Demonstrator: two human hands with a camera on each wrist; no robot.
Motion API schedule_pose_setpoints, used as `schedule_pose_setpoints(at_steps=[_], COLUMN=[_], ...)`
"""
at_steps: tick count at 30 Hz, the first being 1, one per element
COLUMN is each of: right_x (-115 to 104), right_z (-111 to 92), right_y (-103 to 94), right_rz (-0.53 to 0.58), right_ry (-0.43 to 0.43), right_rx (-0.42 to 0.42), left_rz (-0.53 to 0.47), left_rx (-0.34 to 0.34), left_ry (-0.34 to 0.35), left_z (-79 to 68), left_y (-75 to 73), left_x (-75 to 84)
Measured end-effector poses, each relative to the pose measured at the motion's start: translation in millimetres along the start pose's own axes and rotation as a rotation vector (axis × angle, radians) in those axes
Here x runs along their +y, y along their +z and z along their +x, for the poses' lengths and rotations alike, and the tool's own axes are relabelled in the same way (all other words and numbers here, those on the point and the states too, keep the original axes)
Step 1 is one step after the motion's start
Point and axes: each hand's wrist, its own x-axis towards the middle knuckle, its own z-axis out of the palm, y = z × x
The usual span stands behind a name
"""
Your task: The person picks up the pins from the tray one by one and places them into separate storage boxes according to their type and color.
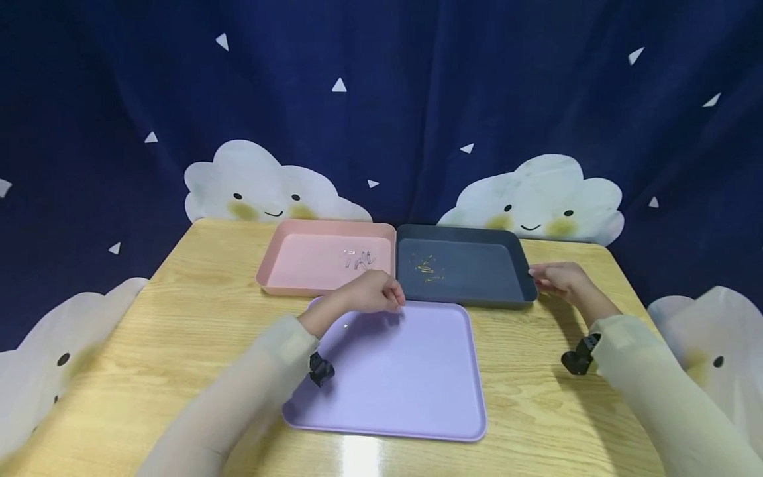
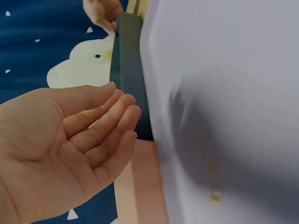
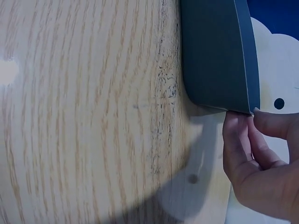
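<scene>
My left hand is over the back edge of the lavender tray, its fingers loosely bent. In the left wrist view nothing shows between thumb and fingers. On that tray lies a tiny slender gold-coloured piece, blurred. My right hand pinches the right end of the dark blue-grey tray, thumb at the rim and fingers against the outer wall. Several thin gold-coloured pieces lie in the dark tray's left part. The pink tray holds several thin silvery pieces towards its right.
The pink and dark trays stand side by side at the back of the wooden table, with the lavender tray in front. Behind hangs a navy curtain with white triangles and clouds. Each wrist wears a small black camera.
</scene>
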Motion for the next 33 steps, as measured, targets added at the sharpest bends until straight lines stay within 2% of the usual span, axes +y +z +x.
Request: schedule_pose_setpoints(at_steps=[9,12,16,19,23,30,33], right_x=[3.6,6.2,7.1,6.8,6.0,4.2,4.4], right_z=[0.5,0.7,0.1,0.3,0.9,2.2,2.4], right_y=[-0.1,1.0,1.7,1.3,0.8,2.0,2.3], right_rz=[0.008,0.020,0.029,0.040,0.046,0.058,0.071], right_ry=[-0.005,-0.007,-0.009,-0.004,0.005,-0.003,-0.005], right_rx=[-0.004,-0.002,0.003,0.008,0.018,0.015,0.017], left_rz=[0.030,0.072,0.118,0.151,0.184,0.264,0.255], left_rx=[0.008,0.033,0.099,0.139,0.153,0.143,0.116], left_ry=[-0.061,-0.076,-0.106,-0.097,-0.086,-0.091,-0.113], left_z=[-31.7,-41.1,-50.6,-53.9,-54.4,-52.1,-51.8], left_y=[7.2,8.4,10.7,12.5,14.9,19.5,20.1], left_x=[-20.3,-27.8,-36.8,-41.9,-46.3,-50.0,-47.0])
